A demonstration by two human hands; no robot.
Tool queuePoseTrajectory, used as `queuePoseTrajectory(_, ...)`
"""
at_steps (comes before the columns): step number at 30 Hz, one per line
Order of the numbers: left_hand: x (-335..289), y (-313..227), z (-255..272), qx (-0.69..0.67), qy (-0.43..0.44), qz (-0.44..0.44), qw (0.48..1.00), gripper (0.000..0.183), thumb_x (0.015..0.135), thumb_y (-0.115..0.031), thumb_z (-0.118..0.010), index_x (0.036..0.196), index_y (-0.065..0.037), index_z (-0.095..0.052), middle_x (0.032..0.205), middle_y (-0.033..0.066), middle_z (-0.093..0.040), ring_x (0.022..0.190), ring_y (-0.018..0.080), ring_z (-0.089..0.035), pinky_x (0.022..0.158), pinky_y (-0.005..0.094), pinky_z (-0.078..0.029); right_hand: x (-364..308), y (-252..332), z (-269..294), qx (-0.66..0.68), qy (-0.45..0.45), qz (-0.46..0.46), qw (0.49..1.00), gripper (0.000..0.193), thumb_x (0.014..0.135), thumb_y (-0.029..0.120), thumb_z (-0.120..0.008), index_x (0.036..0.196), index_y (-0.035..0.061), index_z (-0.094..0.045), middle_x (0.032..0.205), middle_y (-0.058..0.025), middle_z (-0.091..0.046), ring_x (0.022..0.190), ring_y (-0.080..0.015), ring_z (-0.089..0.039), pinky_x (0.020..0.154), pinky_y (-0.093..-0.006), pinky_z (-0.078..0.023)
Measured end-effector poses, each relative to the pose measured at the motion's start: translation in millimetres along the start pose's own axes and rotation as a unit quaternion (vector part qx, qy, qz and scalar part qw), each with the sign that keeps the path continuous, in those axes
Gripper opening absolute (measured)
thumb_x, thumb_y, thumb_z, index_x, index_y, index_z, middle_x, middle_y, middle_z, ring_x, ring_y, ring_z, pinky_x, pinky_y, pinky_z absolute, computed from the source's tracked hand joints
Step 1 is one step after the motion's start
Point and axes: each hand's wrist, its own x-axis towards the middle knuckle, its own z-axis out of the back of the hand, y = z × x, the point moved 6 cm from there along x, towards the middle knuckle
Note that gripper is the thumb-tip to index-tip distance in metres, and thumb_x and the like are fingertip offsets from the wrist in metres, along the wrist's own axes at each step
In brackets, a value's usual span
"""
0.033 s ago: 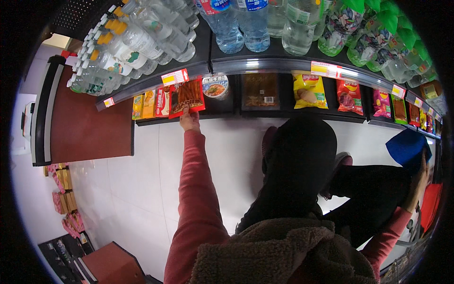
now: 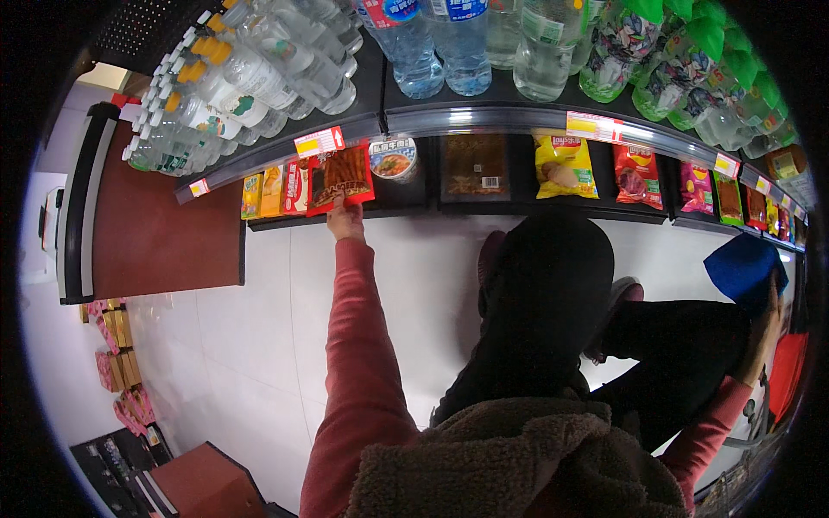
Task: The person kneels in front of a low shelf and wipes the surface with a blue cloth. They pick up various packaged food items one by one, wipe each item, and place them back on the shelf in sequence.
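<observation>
At the lower shelf, my left hand (image 2: 347, 223) pinches the bottom edge of a red snack packet (image 2: 341, 177) with a brown food picture. The packet stands at the shelf's front lip, between a red-and-white packet (image 2: 296, 188) and a white instant noodle cup (image 2: 394, 161). Far to the right, beside my bent knee, my right hand (image 2: 763, 335) grips a dark blue cloth (image 2: 741, 268) by its near edge. The cloth partly hides those fingers.
Bottles (image 2: 246, 82) crowd the upper shelf. Its edge strip (image 2: 509, 116) with price tags overhangs the packets. Yellow (image 2: 566, 168) and red (image 2: 637, 175) chip bags stand along the lower shelf. A brown panel (image 2: 173, 207) juts out at left; a red object (image 2: 787, 375) lies near my right wrist.
</observation>
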Motion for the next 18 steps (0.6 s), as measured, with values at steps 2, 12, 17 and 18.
queuePoseTrajectory(2, -4, -9, -9, -0.016, 0.036, -0.018, 0.999, 0.019, 0.088, -0.011, -0.076, 0.102, -0.010, -0.064, 0.088, 0.0036, -0.070, 0.070, 0.0185, -0.065, 0.067, 0.0373, -0.058, -1, 5, 1, 0.031, -0.014, -0.001, 0.999, 0.060, 0.094, 0.000, -0.050, 0.151, 0.0172, -0.045, 0.146, -0.0212, -0.048, 0.129, -0.0339, -0.054, 0.107, -0.0417, -0.048)
queuePoseTrajectory(12, -84, -44, -53, -0.080, 0.158, -0.011, 0.984, 0.034, 0.092, -0.007, -0.067, 0.124, -0.002, -0.058, 0.123, 0.0094, -0.065, 0.112, 0.0229, -0.064, 0.094, 0.0399, -0.056, -5, 5, -8, 0.120, -0.055, -0.016, 0.991, 0.052, 0.099, 0.004, -0.046, 0.150, 0.0139, -0.046, 0.146, -0.0193, -0.049, 0.130, -0.0325, -0.053, 0.106, -0.0399, -0.047)
queuePoseTrajectory(17, -149, 4, -63, -0.083, 0.198, 0.087, 0.973, 0.041, 0.094, -0.009, -0.066, 0.132, -0.001, -0.054, 0.131, 0.0095, -0.062, 0.118, 0.0223, -0.062, 0.099, 0.0356, -0.053, 0, -5, -12, 0.219, -0.034, -0.010, 0.975, 0.051, 0.100, 0.004, -0.046, 0.149, 0.0136, -0.048, 0.144, -0.0180, -0.050, 0.128, -0.0304, -0.054, 0.107, -0.0382, -0.047)
queuePoseTrajectory(18, -158, 20, -66, -0.079, 0.200, 0.107, 0.971, 0.041, 0.095, -0.009, -0.066, 0.133, -0.002, -0.054, 0.131, 0.0093, -0.062, 0.118, 0.0224, -0.062, 0.099, 0.0355, -0.053, 3, -10, -17, 0.289, -0.013, -0.044, 0.956, 0.051, 0.099, 0.003, -0.046, 0.149, 0.0141, -0.048, 0.144, -0.0183, -0.050, 0.128, -0.0304, -0.054, 0.107, -0.0381, -0.046)
